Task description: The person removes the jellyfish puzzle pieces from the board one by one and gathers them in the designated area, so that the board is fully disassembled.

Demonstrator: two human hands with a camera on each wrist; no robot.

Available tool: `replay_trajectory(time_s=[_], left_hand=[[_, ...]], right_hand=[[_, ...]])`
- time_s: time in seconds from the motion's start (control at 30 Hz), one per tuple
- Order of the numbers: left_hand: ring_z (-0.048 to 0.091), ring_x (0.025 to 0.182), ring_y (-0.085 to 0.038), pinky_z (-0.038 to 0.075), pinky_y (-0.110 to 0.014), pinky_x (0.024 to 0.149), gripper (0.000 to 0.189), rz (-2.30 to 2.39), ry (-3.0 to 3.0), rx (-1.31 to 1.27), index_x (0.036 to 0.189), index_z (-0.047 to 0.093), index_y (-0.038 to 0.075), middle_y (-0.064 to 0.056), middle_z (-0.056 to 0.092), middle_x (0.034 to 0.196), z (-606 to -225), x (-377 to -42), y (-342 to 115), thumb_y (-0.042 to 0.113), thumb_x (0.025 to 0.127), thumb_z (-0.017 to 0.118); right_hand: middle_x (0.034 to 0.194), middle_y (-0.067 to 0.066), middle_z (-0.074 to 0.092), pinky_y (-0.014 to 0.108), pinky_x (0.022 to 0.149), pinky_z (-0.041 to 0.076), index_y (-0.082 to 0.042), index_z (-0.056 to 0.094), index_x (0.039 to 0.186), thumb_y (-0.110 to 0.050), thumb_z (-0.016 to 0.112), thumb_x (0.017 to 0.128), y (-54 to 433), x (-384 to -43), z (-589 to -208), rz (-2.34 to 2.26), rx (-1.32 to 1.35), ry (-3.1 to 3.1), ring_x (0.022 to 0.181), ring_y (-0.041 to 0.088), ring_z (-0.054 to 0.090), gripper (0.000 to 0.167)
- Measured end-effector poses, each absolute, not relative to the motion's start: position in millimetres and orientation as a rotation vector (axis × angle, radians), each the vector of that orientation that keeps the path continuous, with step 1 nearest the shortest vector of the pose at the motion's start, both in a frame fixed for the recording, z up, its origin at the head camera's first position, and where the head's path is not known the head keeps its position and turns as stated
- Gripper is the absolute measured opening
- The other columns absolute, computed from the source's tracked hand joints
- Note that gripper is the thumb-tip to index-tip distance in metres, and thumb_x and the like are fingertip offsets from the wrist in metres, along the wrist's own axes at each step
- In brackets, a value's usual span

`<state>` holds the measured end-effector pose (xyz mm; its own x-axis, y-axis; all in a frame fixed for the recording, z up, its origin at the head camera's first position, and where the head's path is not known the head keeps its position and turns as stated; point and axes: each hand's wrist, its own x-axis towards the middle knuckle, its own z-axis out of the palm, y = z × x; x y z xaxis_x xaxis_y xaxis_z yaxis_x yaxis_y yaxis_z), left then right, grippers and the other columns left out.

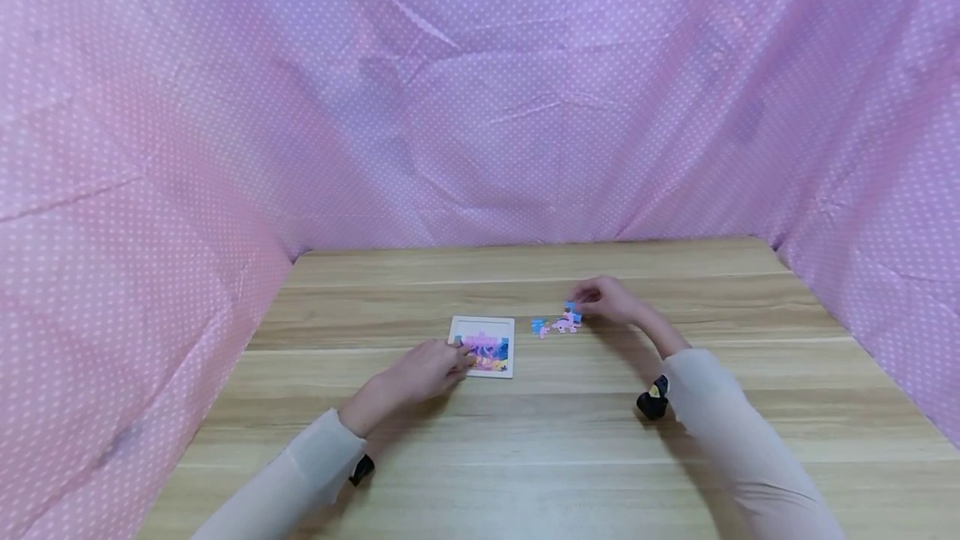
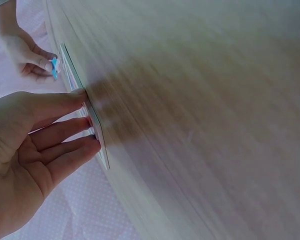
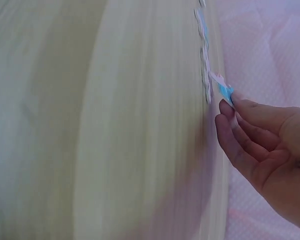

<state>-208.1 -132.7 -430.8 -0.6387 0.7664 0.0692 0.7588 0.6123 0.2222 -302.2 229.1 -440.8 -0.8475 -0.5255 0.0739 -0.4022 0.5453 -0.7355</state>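
A square jigsaw puzzle in a white frame (image 1: pixel 482 322) lies on the table, its lower part filled with a pink, purple and blue picture. My left hand (image 1: pixel 435 369) rests at its left side, fingers reaching over the picture. In the left wrist view, the thumb and fingertips of the left hand (image 2: pixel 45 135) touch the puzzle board (image 2: pixel 75 70) along its edge. To the right, my right hand (image 1: pixel 606 300) pinches a blue and pink puzzle piece (image 3: pixel 224 90) between thumb and index finger. That piece is tilted up, just above loose pieces (image 1: pixel 562 326) on the table.
Another loose puzzle piece (image 1: pixel 539 327) lies between the frame and the small cluster. The wooden table (image 1: pixel 495 457) ends at a pink dotted cloth (image 1: pixel 480 148) hanging behind and on both sides. Black wrist devices (image 1: pixel 652 403) sit under both forearms.
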Motion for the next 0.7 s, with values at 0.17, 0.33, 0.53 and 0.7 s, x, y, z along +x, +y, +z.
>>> replay_trajectory(time_s=[0.17, 0.33, 0.53, 0.7], left_hand=[[0.072, 0.096, -0.026, 0.054, -0.024, 0.066, 0.022, 0.371, 2.797, 1.313, 0.117, 0.073, 0.001, -0.02, 0.065, 0.124, -433.5, -208.9, -133.3, 0.005, 0.096, 0.068], [0.068, 0.109, -0.03, 0.059, -0.033, 0.08, 0.02, 0.357, 2.814, 1.34, 0.114, 0.074, 0.001, -0.019, 0.067, 0.121, -434.4, -210.2, -133.9, 0.003, 0.095, 0.069], [0.069, 0.105, -0.029, 0.054, -0.024, 0.068, 0.023, 0.355, 2.789, 1.336, 0.118, 0.072, 0.0, -0.019, 0.067, 0.121, -432.4, -209.8, -132.5, 0.004, 0.095, 0.068], [0.066, 0.11, -0.031, 0.047, -0.019, 0.061, 0.025, 0.375, 2.773, 1.287, 0.12, 0.071, 0.0, -0.019, 0.064, 0.125, -430.8, -208.7, -131.9, 0.005, 0.096, 0.068]], right_hand=[[0.096, 0.018, 0.071, 0.028, 0.074, 0.056, 0.013, 0.068, 0.109, 0.002, 0.065, 0.096, 243.8, -300.1, -440.4, -1.217, -0.752, 2.616, 0.088, 0.022, 0.065, 0.017], [0.095, 0.019, 0.071, 0.029, 0.071, 0.057, 0.013, 0.068, 0.108, 0.002, 0.064, 0.096, 252.4, -298.1, -436.8, -1.205, -0.746, 2.616, 0.083, 0.019, 0.065, 0.017], [0.088, 0.018, 0.072, 0.027, 0.067, 0.054, 0.012, 0.069, 0.098, 0.005, 0.068, 0.092, 258.3, -293.7, -430.1, -1.14, -0.772, 2.63, 0.077, 0.021, 0.065, 0.01], [0.084, 0.013, 0.071, 0.024, 0.066, 0.051, 0.011, 0.071, 0.094, 0.008, 0.069, 0.09, 259.0, -293.2, -428.8, -1.071, -0.772, 2.647, 0.076, 0.019, 0.062, 0.006]])
